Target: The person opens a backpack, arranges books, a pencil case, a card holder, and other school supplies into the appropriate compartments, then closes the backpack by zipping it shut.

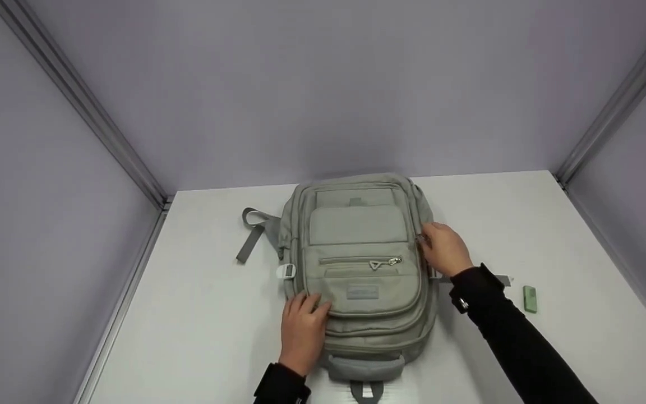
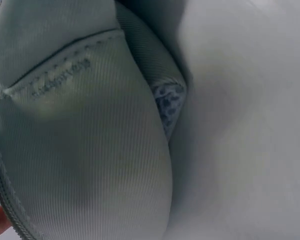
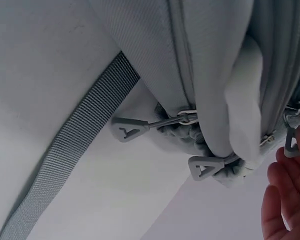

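A grey-green backpack (image 1: 365, 224) lies front side up on the white table, its top handle (image 1: 366, 368) towards me. My right hand (image 1: 445, 247) is at its right side and pinches a zipper pull (image 3: 291, 142) between thumb and fingers. Two more zipper pulls hang beside it in the right wrist view, one of them a triangular zipper pull (image 3: 129, 129). My left hand (image 1: 304, 332) rests on the lower left corner of the bag, fingers spread over its edge. In the left wrist view the bag's side (image 2: 85, 145) hides most of that hand.
A small green block-like object (image 1: 530, 299) lies to the right of the bag. One grey strap (image 1: 253, 241) sticks out on the left, another strap (image 3: 72, 145) on the right. Grey walls (image 1: 351, 84) enclose the table at the back and sides.
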Available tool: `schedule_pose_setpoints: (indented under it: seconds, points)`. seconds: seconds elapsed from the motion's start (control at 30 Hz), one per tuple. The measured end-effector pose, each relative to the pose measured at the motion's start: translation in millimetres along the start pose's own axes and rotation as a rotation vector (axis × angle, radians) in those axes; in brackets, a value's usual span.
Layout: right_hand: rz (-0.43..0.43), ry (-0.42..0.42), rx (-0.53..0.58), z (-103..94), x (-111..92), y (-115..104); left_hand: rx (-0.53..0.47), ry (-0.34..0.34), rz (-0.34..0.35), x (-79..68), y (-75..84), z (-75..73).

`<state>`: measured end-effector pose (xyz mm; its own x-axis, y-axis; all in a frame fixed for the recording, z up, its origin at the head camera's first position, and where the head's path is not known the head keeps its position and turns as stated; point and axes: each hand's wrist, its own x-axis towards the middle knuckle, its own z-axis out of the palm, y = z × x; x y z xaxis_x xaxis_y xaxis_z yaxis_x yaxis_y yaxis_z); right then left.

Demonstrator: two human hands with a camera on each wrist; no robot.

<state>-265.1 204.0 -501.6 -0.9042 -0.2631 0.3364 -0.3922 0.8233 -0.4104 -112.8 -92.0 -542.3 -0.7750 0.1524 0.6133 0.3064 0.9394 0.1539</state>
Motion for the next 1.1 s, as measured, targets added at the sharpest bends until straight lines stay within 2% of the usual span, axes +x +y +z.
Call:
schedule_pose_setpoints:
  seconds: [0.2, 0.33, 0.6, 0.83, 0.97, 1.1]
  points:
    - [-0.022, -0.022, 0.014, -16.0, -24.9, -14.4, -0.009, 0.043, 0.019, -0.7, -2.8, 0.8]
    - [-0.035, -0.026, 0.017, -19.1, -47.8, -27.4, -0.014, 0.041, 0.013, -1.5, -4.6, 0.8]
    - [-0.002, 0.019, 0.001, -11.0, -87.0, -50.1, -0.01, -0.009, -0.019, -5.3, -4.2, -2.3]
    - [0.06, 0.014, 0.034, -5.1, -121.1, -78.7, -0.018, -0.012, -0.025, -6.8, -6.7, -0.1]
    - [0.05, -0.003, 0.047, -0.2, -133.5, -95.9, -0.019, -0.001, -0.026, -6.8, -8.8, 1.3]
    - [0.069, -0.002, 0.044, 1.9, -137.3, -106.8, -0.023, 0.013, -0.024, -7.6, -10.3, 3.1]
